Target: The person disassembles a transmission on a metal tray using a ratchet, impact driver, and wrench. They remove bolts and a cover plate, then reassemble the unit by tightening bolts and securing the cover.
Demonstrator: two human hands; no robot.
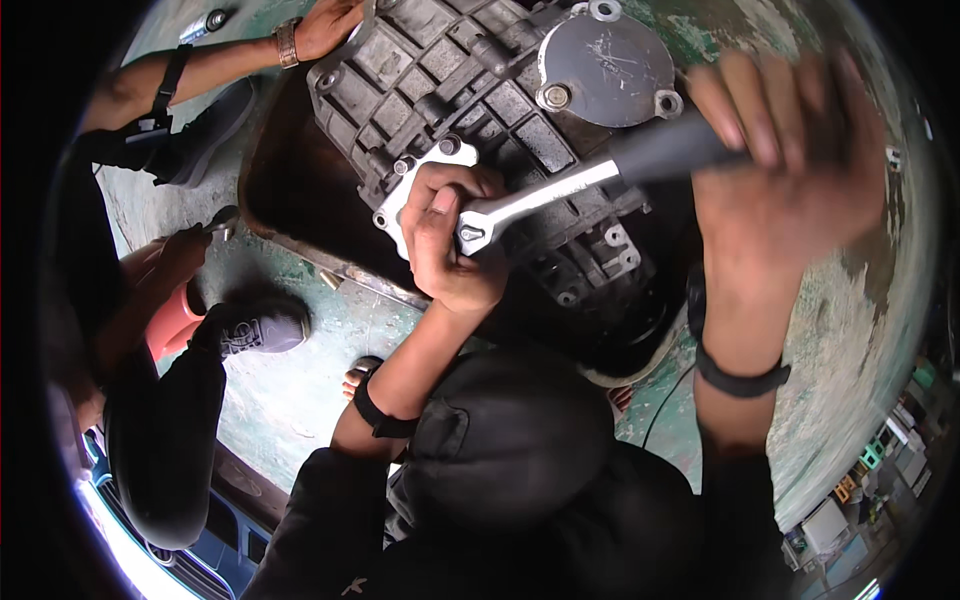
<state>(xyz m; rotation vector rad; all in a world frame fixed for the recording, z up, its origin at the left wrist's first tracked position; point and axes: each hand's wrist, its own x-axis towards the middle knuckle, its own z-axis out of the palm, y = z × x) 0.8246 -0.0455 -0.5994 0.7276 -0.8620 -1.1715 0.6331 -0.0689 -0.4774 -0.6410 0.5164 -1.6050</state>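
A ratchet wrench (560,192) with a bright metal shaft and black grip slants across a grey ribbed metal gearbox housing (520,130). My left hand (450,235) is closed around the ratchet's head, above a light metal cover plate (390,215) on the housing's near left side. Two bolt heads (450,145) show at the plate's upper edge. What sits under the ratchet head is hidden by my fingers. Smeared by motion, my right hand (790,165) has its fingers bent over the far end of the black grip. A round cover (608,68) is fixed on the housing's top.
The housing sits in a dark, rusty tray (275,190). On the left, another person's hand (325,30) rests at the housing's edge; their other hand (185,252) holds a metal tool. Their shoe (262,325) stands beside the tray. A spray can (203,25) lies at upper left.
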